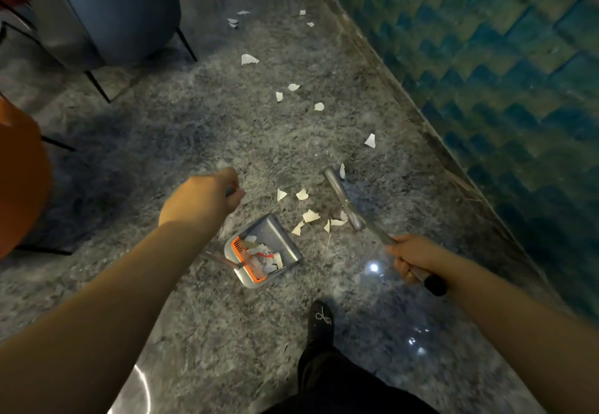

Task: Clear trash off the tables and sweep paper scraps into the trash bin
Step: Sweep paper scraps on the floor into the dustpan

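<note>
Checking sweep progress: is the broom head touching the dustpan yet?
Apart. The head view shows bare floor and a cluster of paper scraps between the broom head and the dustpan mouth.

White paper scraps lie strewn on the floor; some, apparently torn, fill the grey dustpan beside a broom.

I find no legible text, label, brand, number or sign anywhere in the head view. The paper scraps on the floor appear blank white. One scrap inside the dustpan carries a small red mark, too blurred for me to read. The silver ornament on the black shoe is a figure, not lettering.
</note>
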The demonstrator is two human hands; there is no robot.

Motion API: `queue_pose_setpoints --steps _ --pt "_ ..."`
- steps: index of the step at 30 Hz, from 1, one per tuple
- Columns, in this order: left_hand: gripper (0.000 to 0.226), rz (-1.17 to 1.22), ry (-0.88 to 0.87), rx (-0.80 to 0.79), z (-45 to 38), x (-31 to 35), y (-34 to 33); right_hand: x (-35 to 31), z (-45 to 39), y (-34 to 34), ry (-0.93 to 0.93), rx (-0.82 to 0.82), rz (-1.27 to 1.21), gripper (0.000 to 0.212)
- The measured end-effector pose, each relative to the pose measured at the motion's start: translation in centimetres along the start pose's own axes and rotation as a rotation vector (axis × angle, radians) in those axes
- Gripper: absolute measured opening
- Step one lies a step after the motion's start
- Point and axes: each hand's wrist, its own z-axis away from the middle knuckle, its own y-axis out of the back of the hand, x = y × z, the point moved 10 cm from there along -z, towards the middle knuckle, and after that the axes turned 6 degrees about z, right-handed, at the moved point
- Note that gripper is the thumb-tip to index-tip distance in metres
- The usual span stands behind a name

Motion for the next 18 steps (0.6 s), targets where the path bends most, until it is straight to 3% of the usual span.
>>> queue_pose_setpoints --steps 7,18 --pt "0.018 0.026 0.068 0.033 -4.1 -0.8 1.4 -2.0 -5.0 2.6 -0.041 0.016 0.156 0.021" --pt "0.018 0.01 0.059 0.077 -6.2 -4.2 4.4 -8.2 -5.9 -4.6 -0.036 -0.092 0.233 0.022"
